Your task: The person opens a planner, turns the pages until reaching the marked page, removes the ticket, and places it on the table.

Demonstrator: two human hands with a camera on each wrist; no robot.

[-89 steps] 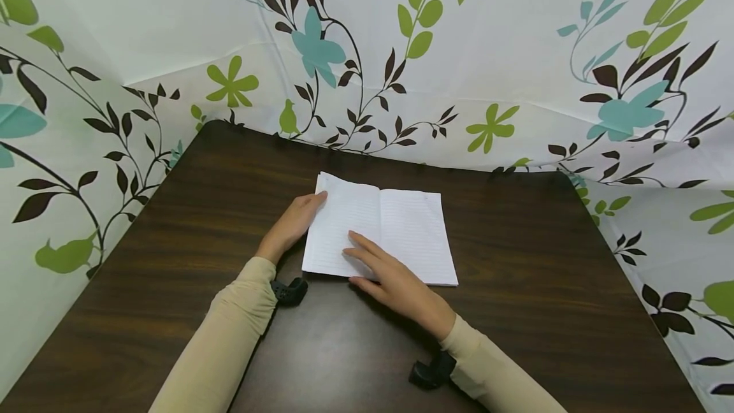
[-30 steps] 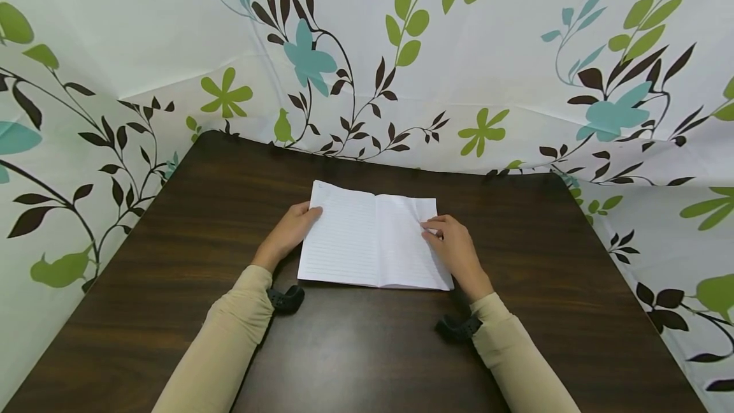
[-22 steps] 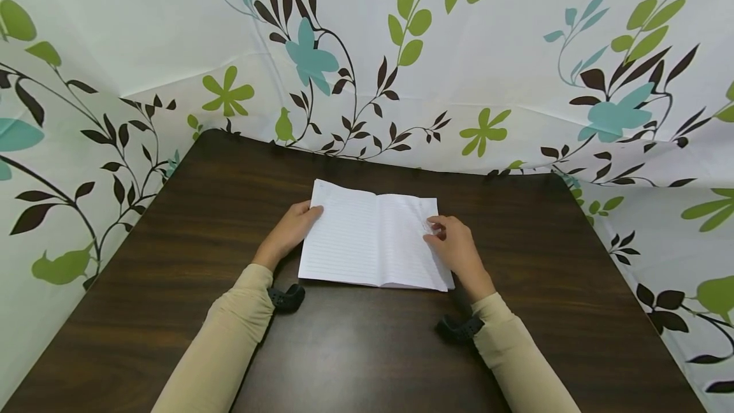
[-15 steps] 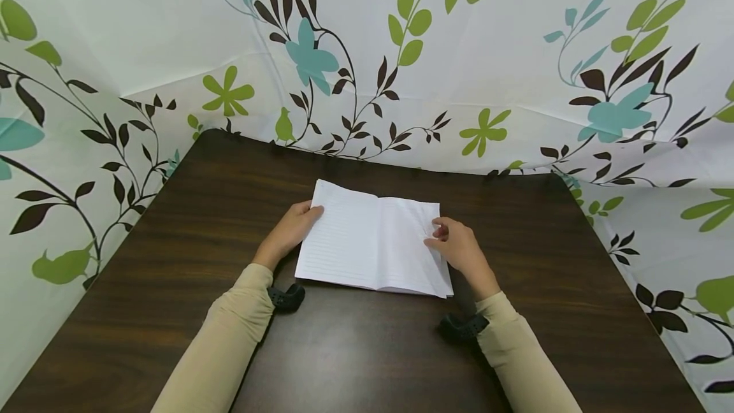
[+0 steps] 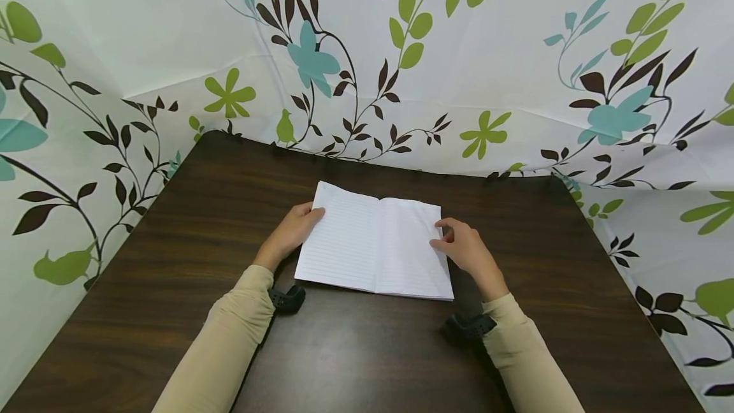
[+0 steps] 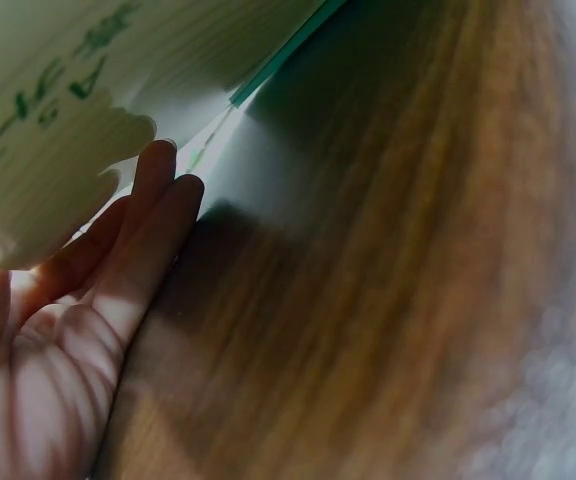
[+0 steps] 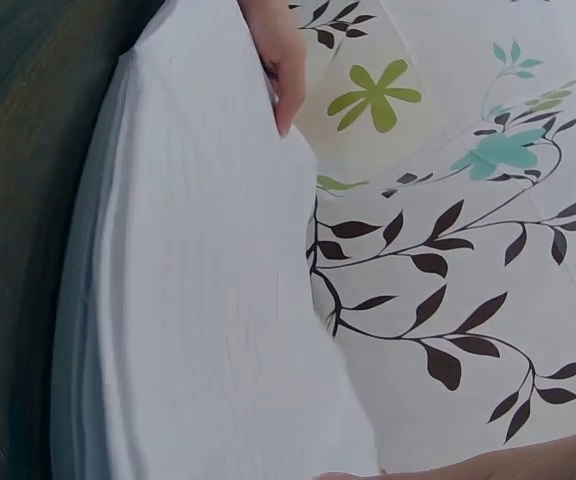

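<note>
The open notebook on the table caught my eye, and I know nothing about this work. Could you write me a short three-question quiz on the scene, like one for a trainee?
1. Which grip, left or right, holds the left edge of the notebook?
2. True or false: the notebook is closed.
3. The backdrop beyond the table is:
A) plain black
B) white with leaves and flowers
C) red-striped

Key
1. The left grip.
2. False: it lies open with lined pages facing up.
3. B
</note>
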